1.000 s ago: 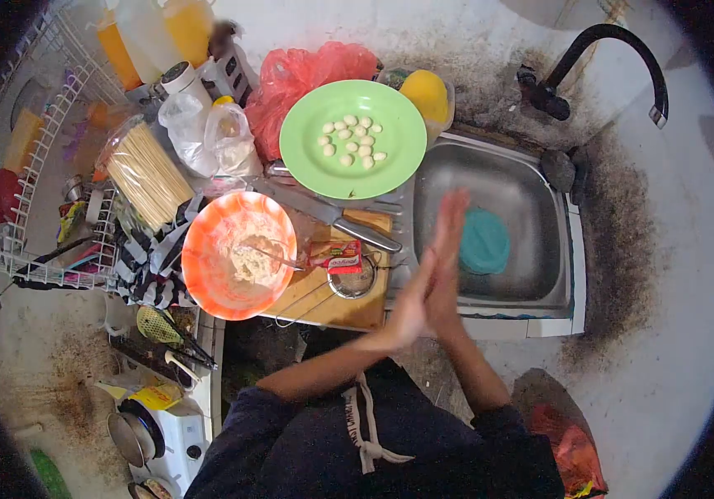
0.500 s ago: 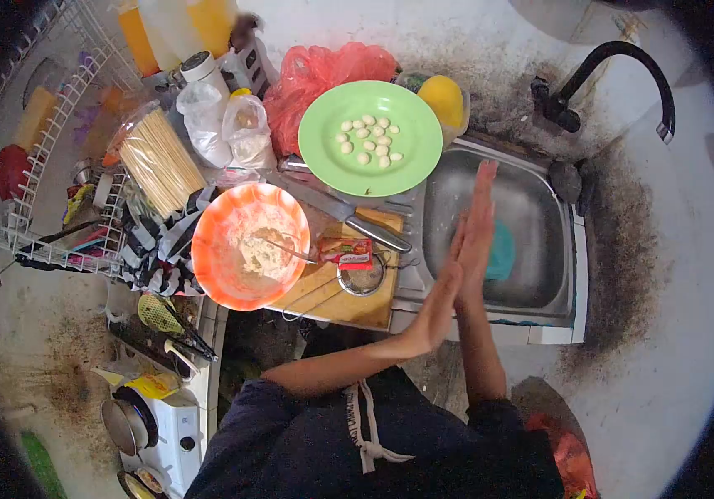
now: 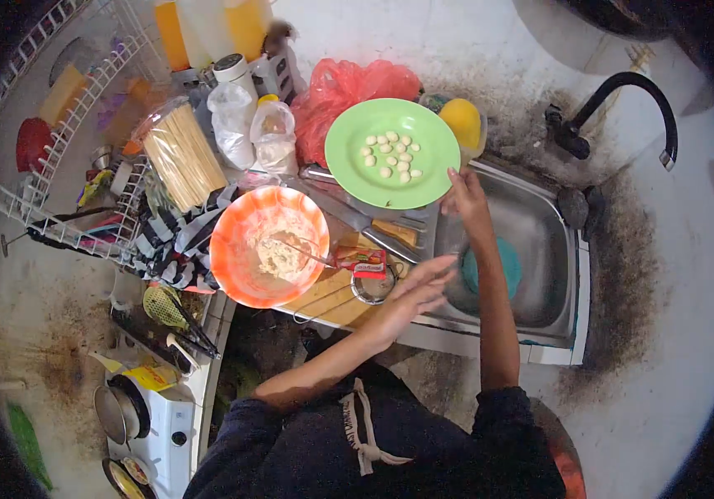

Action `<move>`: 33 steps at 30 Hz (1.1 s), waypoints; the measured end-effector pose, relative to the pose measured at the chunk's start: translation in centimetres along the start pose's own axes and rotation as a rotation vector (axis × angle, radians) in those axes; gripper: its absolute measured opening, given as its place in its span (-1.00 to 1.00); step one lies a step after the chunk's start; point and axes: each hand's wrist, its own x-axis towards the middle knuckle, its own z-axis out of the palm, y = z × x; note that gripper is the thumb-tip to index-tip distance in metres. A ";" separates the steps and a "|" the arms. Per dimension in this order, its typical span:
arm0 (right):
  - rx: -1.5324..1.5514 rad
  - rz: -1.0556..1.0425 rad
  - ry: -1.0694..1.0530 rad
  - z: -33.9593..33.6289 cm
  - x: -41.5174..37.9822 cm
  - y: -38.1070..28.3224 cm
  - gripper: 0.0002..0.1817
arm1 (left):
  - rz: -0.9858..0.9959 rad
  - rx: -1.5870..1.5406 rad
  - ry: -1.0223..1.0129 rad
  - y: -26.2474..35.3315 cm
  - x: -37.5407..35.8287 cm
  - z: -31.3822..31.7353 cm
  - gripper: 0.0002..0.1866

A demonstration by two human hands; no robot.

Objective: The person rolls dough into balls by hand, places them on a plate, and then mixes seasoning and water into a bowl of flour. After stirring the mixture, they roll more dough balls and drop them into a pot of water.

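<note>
My right hand is at the lower right rim of a light green plate, gripping its edge between thumb and fingers. On the plate lie several small white dough balls. My left hand hovers with loosely spread fingers over the front edge of the counter and holds nothing. Beneath and beside it are a small round strainer and a red packet. An orange and white bowl to the left contains a pale floury mix with a spoon handle sticking out.
At right is a steel sink with a teal bowl in it and a black faucet above. A knife lies by the wooden board. Behind stand a red plastic bag, white bags and packed skewers.
My hands were pressed together over the sink's left side and have parted. The right went up to the plate's rim; the left moved left and down. The whole view shifted slightly.
</note>
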 end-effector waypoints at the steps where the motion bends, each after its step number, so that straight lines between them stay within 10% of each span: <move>1: 0.073 0.017 -0.114 0.2 0.3 0.2 -0.66 | 0.036 -0.020 0.063 0.1 -0.2 -0.5 -0.52; 17: 0.299 -0.074 0.107 4.1 -7.8 -7.4 -0.59 | 0.563 -0.079 0.323 6.5 -7.0 0.2 -0.27; 22: 0.346 -0.039 -0.171 9.5 -12.2 -7.8 -0.57 | 0.472 -0.134 0.548 8.3 -14.9 -0.6 -0.36; 28: -0.403 -0.208 -0.432 15.7 -19.6 -9.4 -0.65 | 0.731 -0.229 0.889 4.0 -29.4 1.0 -0.40; 33: -0.100 -0.315 -0.961 24.5 -30.9 -10.2 -0.82 | 0.864 -0.266 1.175 -6.7 -44.8 3.7 -0.37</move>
